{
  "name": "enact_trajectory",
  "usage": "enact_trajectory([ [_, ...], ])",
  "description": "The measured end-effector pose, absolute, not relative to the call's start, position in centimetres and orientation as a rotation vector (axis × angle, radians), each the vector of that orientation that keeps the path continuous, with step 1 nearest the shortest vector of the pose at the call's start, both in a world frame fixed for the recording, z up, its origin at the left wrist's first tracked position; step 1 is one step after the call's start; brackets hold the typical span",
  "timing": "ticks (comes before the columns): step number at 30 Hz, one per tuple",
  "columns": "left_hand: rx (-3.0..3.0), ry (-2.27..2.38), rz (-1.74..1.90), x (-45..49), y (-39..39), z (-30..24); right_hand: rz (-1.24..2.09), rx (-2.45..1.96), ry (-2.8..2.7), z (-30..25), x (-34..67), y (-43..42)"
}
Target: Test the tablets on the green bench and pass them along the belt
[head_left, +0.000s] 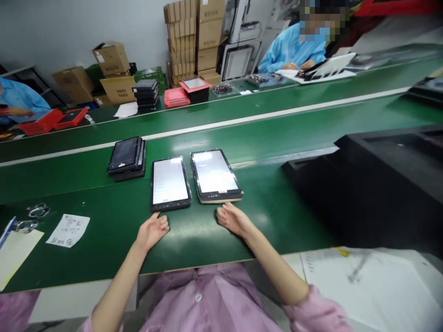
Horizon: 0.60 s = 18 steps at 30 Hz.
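Two tablets with lit white screens lie side by side on the green bench: the left tablet (170, 183) and the right tablet (215, 175), which rests on a thin tan board. My left hand (152, 230) lies on the bench just below the left tablet, fingers loosely curled and holding nothing. My right hand (232, 218) rests just below the right tablet, fingers relaxed and empty. A stack of dark tablets (126, 157) sits to the left of the lit ones.
Black trays (374, 184) fill the right side. A paper note (68, 229), metal clips (38, 211) and a yellow sheet (15, 251) lie at left. A white sheet (374, 281) lies at the near right. Other people work across the green conveyor (242, 133); cardboard boxes (194, 37) stand behind.
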<state>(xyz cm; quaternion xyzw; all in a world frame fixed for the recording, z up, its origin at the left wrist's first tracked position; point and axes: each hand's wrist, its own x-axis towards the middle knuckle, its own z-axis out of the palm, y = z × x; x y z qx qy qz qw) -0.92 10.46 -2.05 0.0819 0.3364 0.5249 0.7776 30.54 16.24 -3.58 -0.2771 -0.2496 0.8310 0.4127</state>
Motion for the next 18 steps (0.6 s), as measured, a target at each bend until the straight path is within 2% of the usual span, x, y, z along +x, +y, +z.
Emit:
enact_trajectory([
  [5,0.459,1.046,0.990,-3.1,-0.1,-2.8,2.095,-1.017,-0.763,-3.5,32.5,6.8],
  [7,0.614,1.304,0.809,-5.2,-2.9,-2.4,2.182,-1.176,-1.027,-2.5,33.8,4.9],
  [9,0.828,1.629,0.676,-7.4,-4.3,-1.6,2.114,-1.292,-1.423,-0.8,34.7,4.5],
  [12,1.270,2.053,0.729,-9.1,-3.7,-0.2,1.544,-1.362,-1.875,2.0,34.0,6.1],
  [15,1.754,2.242,0.692,-7.8,-1.3,0.5,0.889,-1.344,-2.148,3.1,30.9,8.8],
  [18,2.029,2.347,0.515,-5.6,0.2,0.3,0.549,-1.302,-2.334,2.3,28.6,10.8],
])
